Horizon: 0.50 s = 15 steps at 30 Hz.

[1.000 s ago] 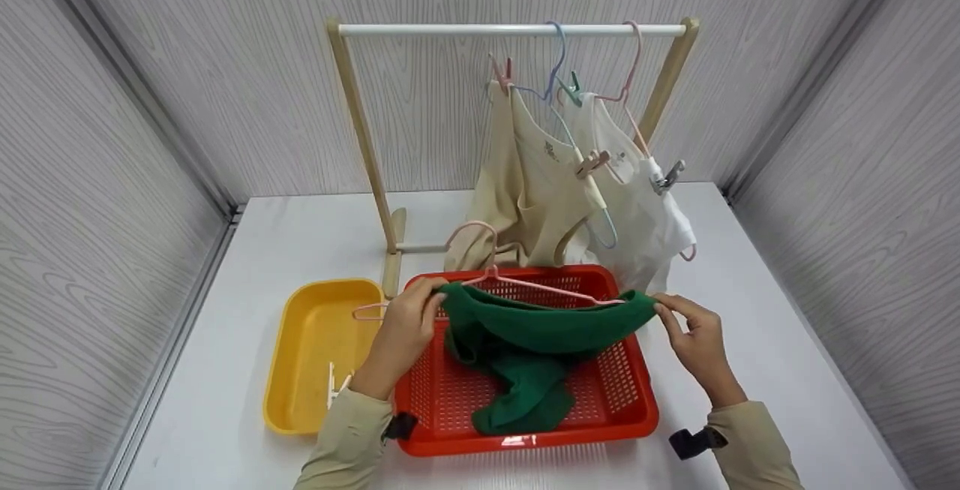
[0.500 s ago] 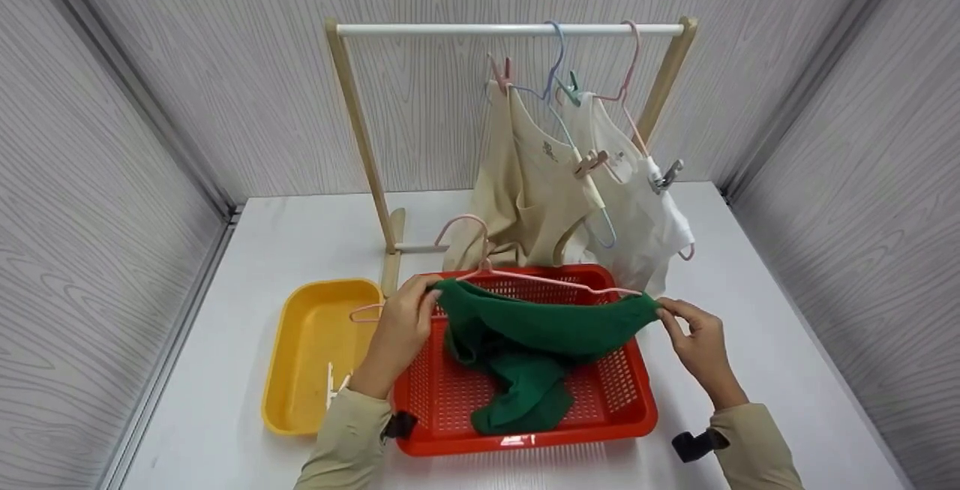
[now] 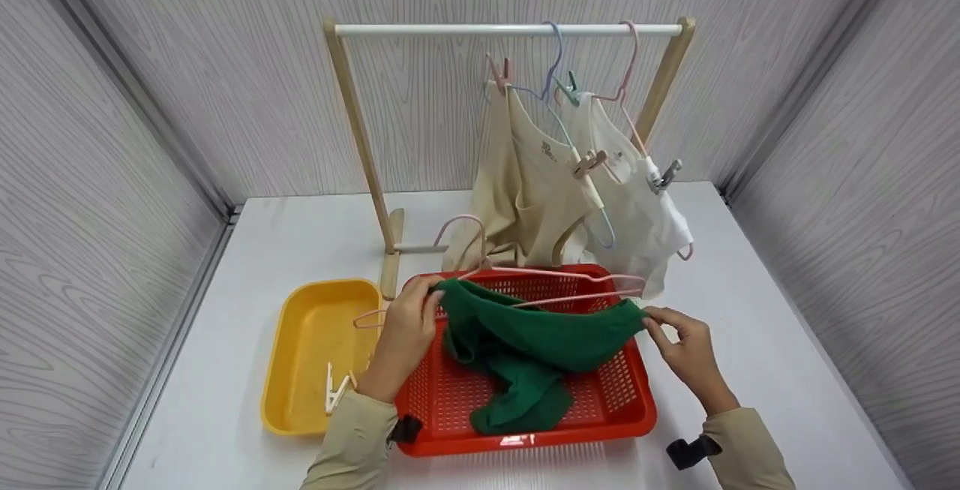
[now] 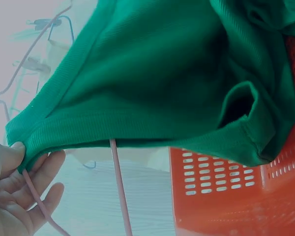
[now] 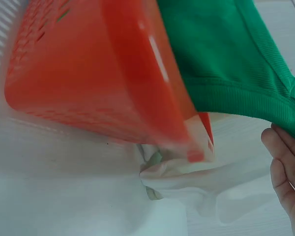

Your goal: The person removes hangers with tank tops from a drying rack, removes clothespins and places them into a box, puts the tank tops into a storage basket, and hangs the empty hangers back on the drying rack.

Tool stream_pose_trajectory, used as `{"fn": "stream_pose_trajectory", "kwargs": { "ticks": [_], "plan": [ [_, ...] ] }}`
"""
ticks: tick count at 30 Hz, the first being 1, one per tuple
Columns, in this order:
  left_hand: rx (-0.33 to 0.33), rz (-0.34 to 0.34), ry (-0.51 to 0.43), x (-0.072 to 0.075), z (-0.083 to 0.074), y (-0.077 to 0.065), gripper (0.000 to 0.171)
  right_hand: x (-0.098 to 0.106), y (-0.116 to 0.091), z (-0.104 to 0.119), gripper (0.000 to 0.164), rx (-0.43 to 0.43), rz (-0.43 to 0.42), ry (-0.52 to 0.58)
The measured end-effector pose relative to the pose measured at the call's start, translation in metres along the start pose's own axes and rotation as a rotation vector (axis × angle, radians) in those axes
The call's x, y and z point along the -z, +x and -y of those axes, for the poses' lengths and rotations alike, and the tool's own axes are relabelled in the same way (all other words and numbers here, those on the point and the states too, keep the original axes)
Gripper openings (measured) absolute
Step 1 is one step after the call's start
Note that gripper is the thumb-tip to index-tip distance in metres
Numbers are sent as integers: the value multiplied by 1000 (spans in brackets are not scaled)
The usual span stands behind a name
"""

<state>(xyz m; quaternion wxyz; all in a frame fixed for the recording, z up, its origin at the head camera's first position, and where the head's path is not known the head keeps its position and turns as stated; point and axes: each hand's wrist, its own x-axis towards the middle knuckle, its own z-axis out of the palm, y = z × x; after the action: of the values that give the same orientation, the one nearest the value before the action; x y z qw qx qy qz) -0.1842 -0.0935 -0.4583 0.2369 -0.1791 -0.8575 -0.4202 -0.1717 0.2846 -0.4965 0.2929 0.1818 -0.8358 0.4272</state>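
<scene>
A green tank top (image 3: 540, 332) with ribbed edges is stretched between both hands, its lower part drooping into the red basket (image 3: 517, 442). My left hand (image 3: 409, 325) pinches one shoulder strap between thumb and fingers. The pink hanger (image 3: 551, 272) runs through the top on that side; its arm and lower bar (image 4: 120, 187) come out below the cloth in the left wrist view. With thumb and fingertips, my right hand (image 3: 684, 347) pinches the other strap. The hanger's right end lies bare, just above and behind that strap. Its hook points up and left.
Behind the basket stands a rack (image 3: 480, 29) with a beige tank top (image 3: 536, 182) and a white tank top (image 3: 626, 212) clipped on hangers. Left of the basket, a yellow tray (image 3: 279, 370) contains a white clothespin (image 3: 331, 392).
The hanger's right end, earlier at the right strap's edge, now shows bare above it. My right hand has drawn its strap slightly left and down. The left hand has barely moved.
</scene>
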Motion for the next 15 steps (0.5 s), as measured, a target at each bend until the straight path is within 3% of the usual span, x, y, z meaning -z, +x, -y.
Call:
{"fn": "stream_pose_trajectory", "kwargs": {
  "ticks": [6, 15],
  "plan": [
    [-22, 15, -6, -3, -2, 0, 15, -6, -1, 1, 24, 27, 54, 46],
    [-29, 43, -5, -7, -2, -1, 16, -13, -1, 17, 24, 48, 254, 197]
  ]
}}
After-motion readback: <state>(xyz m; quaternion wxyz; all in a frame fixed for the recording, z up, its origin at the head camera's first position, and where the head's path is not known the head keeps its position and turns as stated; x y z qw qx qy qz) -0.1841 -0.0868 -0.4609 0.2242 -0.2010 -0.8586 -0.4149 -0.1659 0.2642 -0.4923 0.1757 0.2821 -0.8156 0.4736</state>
